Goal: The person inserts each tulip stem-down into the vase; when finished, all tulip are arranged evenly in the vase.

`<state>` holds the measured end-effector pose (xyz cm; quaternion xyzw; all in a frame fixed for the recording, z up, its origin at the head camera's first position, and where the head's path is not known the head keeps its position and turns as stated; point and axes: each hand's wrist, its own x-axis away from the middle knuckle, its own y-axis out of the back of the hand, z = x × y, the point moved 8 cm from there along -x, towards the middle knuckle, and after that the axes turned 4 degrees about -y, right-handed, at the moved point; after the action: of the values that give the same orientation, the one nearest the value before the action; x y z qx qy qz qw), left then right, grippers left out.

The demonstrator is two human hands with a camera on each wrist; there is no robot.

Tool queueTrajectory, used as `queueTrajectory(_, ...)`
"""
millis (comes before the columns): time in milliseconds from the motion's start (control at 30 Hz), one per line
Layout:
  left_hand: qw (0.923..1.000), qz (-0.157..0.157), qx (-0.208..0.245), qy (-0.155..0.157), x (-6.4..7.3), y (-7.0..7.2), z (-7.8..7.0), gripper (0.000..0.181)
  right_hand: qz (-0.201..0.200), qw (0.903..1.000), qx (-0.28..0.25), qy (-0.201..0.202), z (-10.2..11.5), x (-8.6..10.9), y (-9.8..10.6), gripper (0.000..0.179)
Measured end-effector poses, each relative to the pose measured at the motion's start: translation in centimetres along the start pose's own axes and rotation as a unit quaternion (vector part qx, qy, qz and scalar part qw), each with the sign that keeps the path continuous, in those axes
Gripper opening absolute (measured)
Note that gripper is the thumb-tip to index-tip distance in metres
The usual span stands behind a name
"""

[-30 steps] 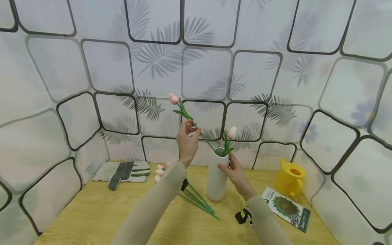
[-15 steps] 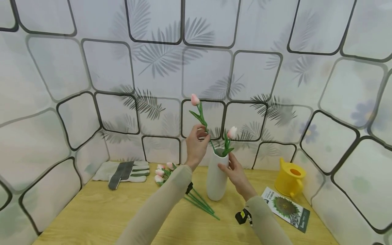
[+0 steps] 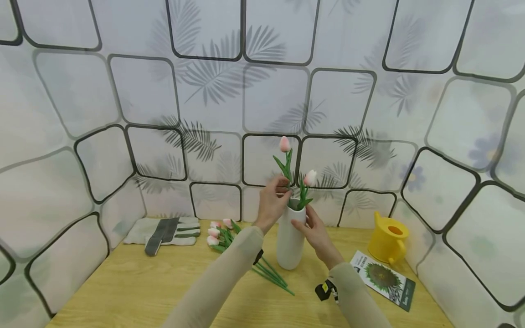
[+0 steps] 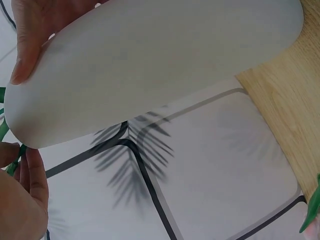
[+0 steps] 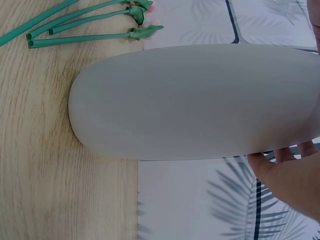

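The pink tulip (image 3: 285,144) is lower and more upright than a second ago, stem running down toward the mouth of the vase (image 3: 290,243) just below the left fingers, so I'd call it mostly in. Left hand (image 3: 273,202) has that stem pinched between curled fingers; right hand (image 3: 317,234) grips the vase's upper side. The other tulip (image 3: 310,178) sits right of the pinching fingers, and its leaves could snag. Loose tulips (image 3: 224,236) lie down-left of them, partly behind the sleeve (image 3: 217,280); gloves (image 3: 166,231) farther left, watering can (image 3: 385,237) and seed packet (image 3: 383,278) right of the right fingers.
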<state>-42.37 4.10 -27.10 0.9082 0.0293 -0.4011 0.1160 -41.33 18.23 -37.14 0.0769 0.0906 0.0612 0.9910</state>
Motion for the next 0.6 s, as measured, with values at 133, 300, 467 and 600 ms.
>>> queueTrajectory(133, 0.9993, 0.011, -0.034, 0.0, 0.1, -0.6, 0.3, 0.02, 0.005, 0.9999, -0.01, 0.0, -0.2, -0.2, 0.0, 0.078)
queueTrajectory(300, 0.9983, 0.019, -0.055, 0.0, 0.2, -1.2, 0.5, 0.018, 0.006, 0.9999, -0.011, -0.001, -0.2, -0.2, 0.0, 0.078)
queueTrajectory(467, 0.9983, 0.016, -0.056, 0.003, 0.2, -1.1, 0.8, 0.017, 0.006, 1.0, -0.003, 0.0, -0.1, -0.3, 0.0, 0.077)
queueTrajectory(600, 0.9976, 0.025, -0.065, 0.004, 0.2, -1.2, 1.1, 0.016, 0.006, 0.9999, -0.003, 0.009, 0.1, -0.5, 0.1, 0.076)
